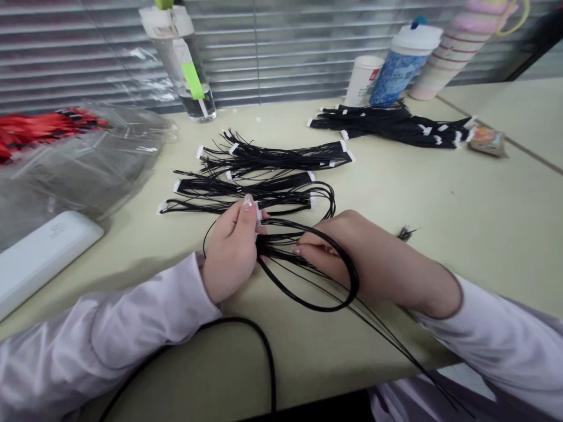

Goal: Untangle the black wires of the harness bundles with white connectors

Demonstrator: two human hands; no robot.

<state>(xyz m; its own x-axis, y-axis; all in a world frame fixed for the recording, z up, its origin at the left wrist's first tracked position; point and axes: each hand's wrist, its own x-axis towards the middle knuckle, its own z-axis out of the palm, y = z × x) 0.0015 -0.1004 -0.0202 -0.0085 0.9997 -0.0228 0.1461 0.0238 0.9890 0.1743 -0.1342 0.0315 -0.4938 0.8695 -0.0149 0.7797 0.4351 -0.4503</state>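
Black wire bundle [281, 249] pinched at white connector [259, 215] by nearly closed left hand [231, 252]; same bundle gripped further along by closed right hand [338, 252], above counter [440, 205].

The left hand [229, 252] pinches a white connector [259, 215] while the right hand [329, 252] holds black wires [281, 246].

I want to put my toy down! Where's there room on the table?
There's a free patch of tabletop right of the right hand, below the far black wire bundles and the wrapped packet. It's crowded by the left hand, where the near wires lie, and by the plastic bag.
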